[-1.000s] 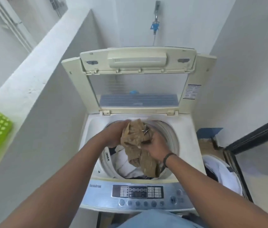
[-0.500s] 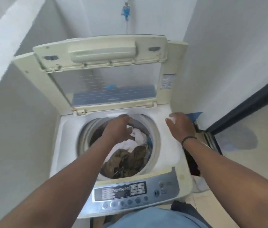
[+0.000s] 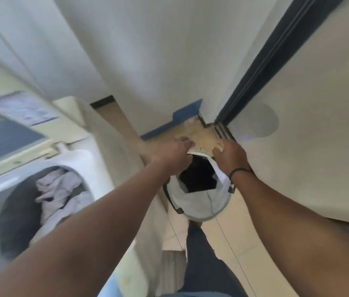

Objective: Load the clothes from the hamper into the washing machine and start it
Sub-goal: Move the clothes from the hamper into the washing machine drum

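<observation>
Left hand: the left hand [image 3: 174,151] is over the far rim of the hamper [image 3: 199,202], fingers curled at the white edge — blurred, so whether it grips the liner or just touches it, I cannot tell.
Right hand: the right hand [image 3: 230,154] sits at the same rim, just beside the left, fingers bent onto the white liner [image 3: 199,203]; a firm pinch is not clear either.
Hamper: on the floor, between the washing machine [image 3: 79,168] and the wall, with a dark garment [image 3: 199,175] deep inside.
Drum: pale clothes [image 3: 60,189] already lie in it, lid up.
Risk — liner: pull on the loose white lining and it may lift out instead of the garment.
Risk — reach: the dark garment lies low, so a shallow grab could leave pieces behind.
Risk — carry: a trailing garment could snag the hamper rim and tip it.
</observation>
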